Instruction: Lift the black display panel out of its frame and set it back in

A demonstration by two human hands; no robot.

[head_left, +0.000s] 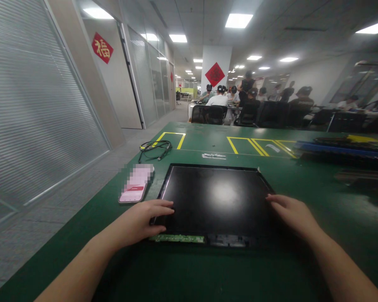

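Observation:
A black flat display panel in a dark frame lies screen up on the green table, reflecting a ceiling light. Along its near edge shows a strip of green circuit board. My left hand rests on the panel's left edge, fingers apart over the frame and a bit of the screen. On the right edge lies my right hand, its fingers stretched onto the rim; its lower fingers are hidden. Neither hand wraps around the panel.
A phone with a lit pink screen lies left of the panel, a coiled black cable behind it. Yellow tape marks the green table. Stacked panels lie at the right. People sit at tables beyond.

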